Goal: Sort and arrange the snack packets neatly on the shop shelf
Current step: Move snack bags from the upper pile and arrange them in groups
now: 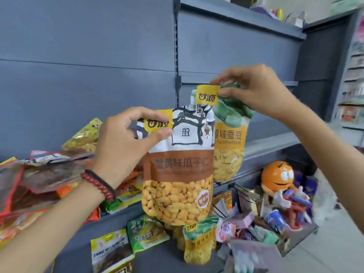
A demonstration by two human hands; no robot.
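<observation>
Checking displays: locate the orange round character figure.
Head view, lower right: the orange round character figure stands among small packets in a wire basket, below the right hand.

The head-worn camera looks forward and down, close to the shelf [272,143].

A bracelet of round, dark red beads [96,185] circles the left wrist. The beads are glossy, alike in size and strung close together. Touching the bead bracelet on the side toward the left grip [126,140] sits a thin black band [104,181], plain and smooth, following the same curve round the wrist. On the far side of the bead bracelet, the left forearm [49,223] is bare down to the lower edge of view. Well to the right of the bead bracelet, the right grip [256,91] and the right forearm [325,152] are bare, wrist included. The thumbnail on that grip looks short.
</observation>
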